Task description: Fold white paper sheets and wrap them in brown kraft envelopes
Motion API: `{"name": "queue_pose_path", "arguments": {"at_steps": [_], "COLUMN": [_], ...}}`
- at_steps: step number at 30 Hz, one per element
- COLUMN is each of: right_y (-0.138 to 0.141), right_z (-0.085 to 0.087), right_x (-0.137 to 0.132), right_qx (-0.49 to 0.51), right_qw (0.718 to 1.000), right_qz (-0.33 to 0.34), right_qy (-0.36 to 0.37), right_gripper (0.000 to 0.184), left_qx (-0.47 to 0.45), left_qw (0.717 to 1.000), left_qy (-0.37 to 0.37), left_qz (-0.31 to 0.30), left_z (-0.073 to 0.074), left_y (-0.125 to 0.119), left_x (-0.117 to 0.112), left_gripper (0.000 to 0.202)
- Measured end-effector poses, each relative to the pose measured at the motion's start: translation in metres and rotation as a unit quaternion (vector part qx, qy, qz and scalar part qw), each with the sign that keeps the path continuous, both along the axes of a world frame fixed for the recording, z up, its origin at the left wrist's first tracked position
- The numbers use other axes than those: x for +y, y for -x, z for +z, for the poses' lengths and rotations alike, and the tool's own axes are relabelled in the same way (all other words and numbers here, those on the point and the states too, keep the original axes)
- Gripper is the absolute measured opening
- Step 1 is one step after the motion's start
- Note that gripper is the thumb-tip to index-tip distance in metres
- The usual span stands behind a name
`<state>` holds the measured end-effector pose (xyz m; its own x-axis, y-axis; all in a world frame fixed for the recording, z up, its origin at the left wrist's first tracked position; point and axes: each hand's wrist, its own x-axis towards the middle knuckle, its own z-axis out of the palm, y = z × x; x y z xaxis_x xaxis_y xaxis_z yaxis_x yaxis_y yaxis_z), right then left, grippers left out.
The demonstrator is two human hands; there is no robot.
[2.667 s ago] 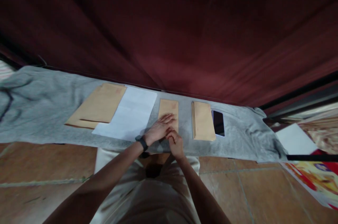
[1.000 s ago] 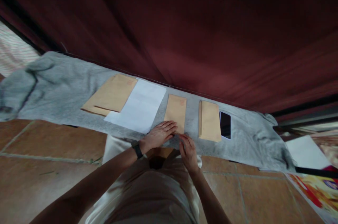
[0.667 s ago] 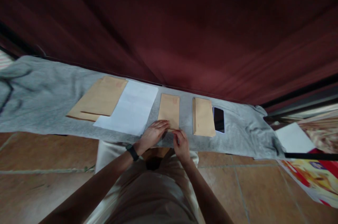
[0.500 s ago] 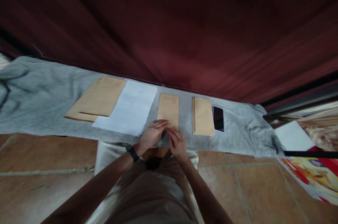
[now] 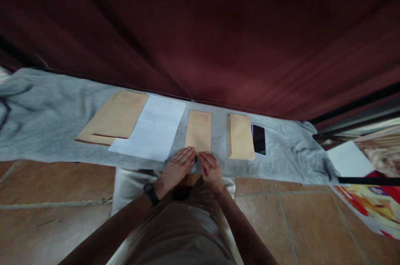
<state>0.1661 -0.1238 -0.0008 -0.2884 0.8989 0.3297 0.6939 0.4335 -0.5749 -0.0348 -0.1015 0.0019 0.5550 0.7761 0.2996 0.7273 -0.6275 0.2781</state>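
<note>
A single brown envelope (image 5: 198, 131) lies flat on a grey cloth (image 5: 46, 115) spread over the tiled floor. My left hand (image 5: 175, 168) lies flat with fingers stretched out just below the envelope's near edge, fingertips at its near left corner. My right hand (image 5: 211, 171) rests beside it, fingers extended toward the envelope's near right corner, holding nothing. A black band is on my left wrist.
A stack of brown envelopes (image 5: 240, 136) lies to the right, with a dark phone (image 5: 259, 139) beside it. White paper (image 5: 153, 128) and larger brown envelopes (image 5: 114, 117) lie to the left. A dark red curtain (image 5: 218, 36) hangs behind. Colourful printed material (image 5: 375, 206) lies at right.
Both hands have slid back toward me, off the single envelope's face to its near edge. The envelope stays flat where it was.
</note>
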Motion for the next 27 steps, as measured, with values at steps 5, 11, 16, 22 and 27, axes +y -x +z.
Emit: {"name": "queue_pose_path", "arguments": {"at_steps": [5, 11, 16, 22, 27], "right_y": [-0.016, -0.029, -0.037, -0.054, -0.049], "right_z": [0.000, -0.001, -0.002, -0.002, 0.010], "right_x": [-0.009, -0.026, -0.038, -0.051, -0.036], "right_qx": [-0.030, -0.102, -0.136, -0.131, -0.081], "right_qw": [0.999, 0.995, 0.991, 0.990, 0.994], "right_qz": [0.001, 0.005, -0.014, -0.048, -0.056], "right_qy": [-0.012, -0.006, -0.004, -0.020, -0.042], "right_gripper": [0.049, 0.058, 0.060, 0.057, 0.051], "left_qx": [0.015, 0.022, 0.027, 0.038, 0.022], "left_qw": [1.000, 1.000, 1.000, 0.999, 0.999], "left_qy": [-0.005, -0.009, -0.002, -0.008, -0.004], "left_qz": [0.006, 0.006, 0.007, 0.012, 0.027], "left_z": [-0.002, -0.006, -0.002, 0.002, 0.005], "left_y": [0.009, 0.009, 0.008, 0.006, 0.002], "left_x": [-0.003, -0.005, -0.006, -0.006, -0.003], "left_gripper": [0.046, 0.049, 0.049, 0.046, 0.041]}}
